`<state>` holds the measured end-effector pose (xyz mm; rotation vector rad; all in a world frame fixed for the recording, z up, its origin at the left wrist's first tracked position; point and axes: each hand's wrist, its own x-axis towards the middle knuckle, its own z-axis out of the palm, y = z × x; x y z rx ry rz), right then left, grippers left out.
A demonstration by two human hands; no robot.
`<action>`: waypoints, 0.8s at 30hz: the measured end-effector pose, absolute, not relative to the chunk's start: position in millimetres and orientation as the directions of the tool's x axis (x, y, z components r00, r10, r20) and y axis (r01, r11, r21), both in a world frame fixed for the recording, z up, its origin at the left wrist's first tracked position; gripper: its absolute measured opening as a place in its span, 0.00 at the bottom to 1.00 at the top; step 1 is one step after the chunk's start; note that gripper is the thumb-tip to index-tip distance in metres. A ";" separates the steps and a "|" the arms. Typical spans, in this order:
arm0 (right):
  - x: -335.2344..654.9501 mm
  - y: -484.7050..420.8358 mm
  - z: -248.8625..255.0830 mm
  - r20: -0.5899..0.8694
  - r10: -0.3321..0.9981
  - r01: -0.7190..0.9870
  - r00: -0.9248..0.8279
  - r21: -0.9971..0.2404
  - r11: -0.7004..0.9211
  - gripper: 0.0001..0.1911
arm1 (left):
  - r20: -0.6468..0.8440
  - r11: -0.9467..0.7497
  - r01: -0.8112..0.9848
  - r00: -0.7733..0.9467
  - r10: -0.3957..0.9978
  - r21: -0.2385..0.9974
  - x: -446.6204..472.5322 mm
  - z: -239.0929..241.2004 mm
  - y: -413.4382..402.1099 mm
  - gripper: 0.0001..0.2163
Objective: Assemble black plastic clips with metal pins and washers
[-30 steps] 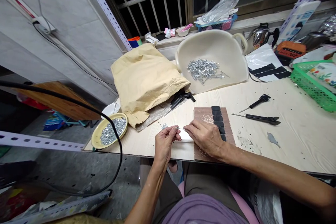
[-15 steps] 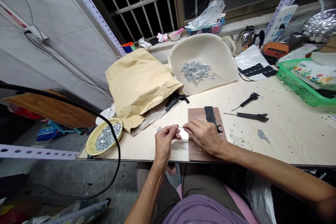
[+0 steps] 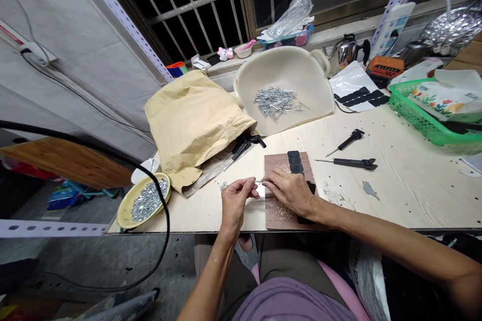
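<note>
Near the table's front edge, my left hand (image 3: 235, 203) pinches one end of a thin metal rod (image 3: 258, 181) between thumb and fingers. My right hand (image 3: 289, 191) is closed at the rod's other end, over a brown board (image 3: 271, 219) strewn with pale crumbs. Black parts (image 3: 311, 187) show from beneath the right hand; their shape is mostly hidden. A row of black pads (image 3: 294, 159) lies on the board just beyond that hand. Small metal bits (image 3: 223, 186) lie beside my left hand. To the right rest two black-handled pieces with thin metal shafts (image 3: 354, 163).
A white basin (image 3: 316, 80) holds many metal rods (image 3: 276, 102). Left of it lies a tan paper sack (image 3: 196, 125), with black pieces at its mouth. A yellow bowl (image 3: 124, 210) of small metal parts stands at the left edge, crossed by a black cable (image 3: 167, 220). A green basket (image 3: 417, 115) sits right.
The view has shifted slightly, so the table things appear further left. Both hands keep the rod between them. More black shows under my right hand, and the hooked black end is no longer visible.
</note>
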<state>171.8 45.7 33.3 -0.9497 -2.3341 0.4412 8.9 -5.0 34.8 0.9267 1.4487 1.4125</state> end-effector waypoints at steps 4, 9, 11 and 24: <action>171.9 49.4 28.9 0.360 0.745 0.421 -0.561 -0.651 0.632 0.10 | -0.091 0.074 -0.067 -0.308 0.947 0.995 10.3 34.3 -2.2 0.13; 188.1 54.3 28.5 0.414 0.701 0.501 -0.581 -0.496 0.709 0.12 | -0.168 0.146 -0.106 -0.253 0.953 0.984 20.8 34.7 2.7 0.13; 205.4 62.0 29.1 0.418 0.696 0.519 -0.584 -0.467 0.716 0.12 | -0.211 0.189 -0.122 -0.203 0.956 0.974 27.9 35.5 5.2 0.16; 276.1 124.9 -3.2 0.417 0.632 0.635 -0.653 -0.154 0.757 0.14 | -0.006 0.059 0.284 -0.184 0.983 0.957 64.0 5.3 12.2 0.17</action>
